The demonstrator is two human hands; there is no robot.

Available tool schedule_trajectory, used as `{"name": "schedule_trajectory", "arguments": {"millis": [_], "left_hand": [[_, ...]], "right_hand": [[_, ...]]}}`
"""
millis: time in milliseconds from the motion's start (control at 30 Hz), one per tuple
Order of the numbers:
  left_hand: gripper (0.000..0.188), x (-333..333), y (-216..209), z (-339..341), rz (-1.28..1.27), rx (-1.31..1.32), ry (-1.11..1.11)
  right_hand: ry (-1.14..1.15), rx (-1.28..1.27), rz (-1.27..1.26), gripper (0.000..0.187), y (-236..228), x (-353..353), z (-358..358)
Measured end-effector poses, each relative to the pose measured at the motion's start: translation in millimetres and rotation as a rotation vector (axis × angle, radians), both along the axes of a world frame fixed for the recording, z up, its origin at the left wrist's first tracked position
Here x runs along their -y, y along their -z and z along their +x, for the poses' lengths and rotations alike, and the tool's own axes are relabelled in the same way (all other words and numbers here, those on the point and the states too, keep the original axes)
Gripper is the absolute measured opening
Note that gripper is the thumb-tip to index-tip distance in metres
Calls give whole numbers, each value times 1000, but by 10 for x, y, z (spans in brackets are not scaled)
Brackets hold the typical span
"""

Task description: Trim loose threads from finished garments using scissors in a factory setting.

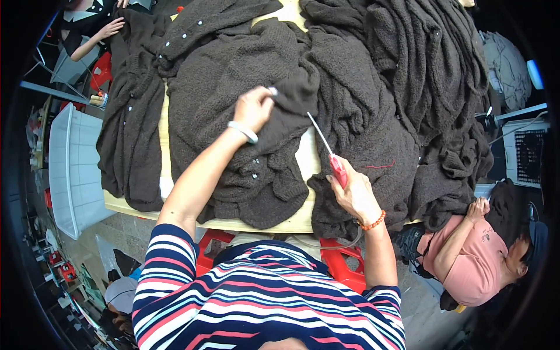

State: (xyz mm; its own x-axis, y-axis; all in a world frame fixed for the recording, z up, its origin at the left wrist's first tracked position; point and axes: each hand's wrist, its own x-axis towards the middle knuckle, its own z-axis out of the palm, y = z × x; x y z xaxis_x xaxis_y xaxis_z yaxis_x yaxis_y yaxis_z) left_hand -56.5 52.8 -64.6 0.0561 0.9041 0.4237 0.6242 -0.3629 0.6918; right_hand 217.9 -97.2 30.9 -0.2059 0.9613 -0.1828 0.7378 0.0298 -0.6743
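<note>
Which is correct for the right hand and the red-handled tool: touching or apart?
Touching: the head view shows the right hand wrapped around the red-handled tool.

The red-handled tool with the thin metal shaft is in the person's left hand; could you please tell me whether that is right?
Not quite: the head view shows the red-handled tool with the thin metal shaft in the person's right hand.

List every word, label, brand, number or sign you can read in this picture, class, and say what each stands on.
Readable texts: none.
Pink shirt of the co-worker at the lower right: a small dark mark, too small to read.
Dark knitted garments: no lettering that can be made out.
Red-handled tool in the right hand: no legible marking.
Background at left: too small and blurred to read.
</note>
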Motion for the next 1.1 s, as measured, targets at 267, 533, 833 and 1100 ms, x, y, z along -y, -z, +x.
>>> {"name": "schedule_trajectory", "arguments": {"millis": [267,533,833,1100], "left_hand": [[23,-643,-437,-1715,1,202,-633],[79,300,-1045,-18,217,-413,24],[32,-890,-834,-426,45,-71,-358],[86,-909,-826,-1772,34,-208,-839]], "right_hand": [[15,-44,-48,45,-54,-182,1],[-19,-28,-74,43,115,-278,-69],[12,-46,-13,44,113,-314,11],[22,-73,-38,44,171,-418,-3]]}}
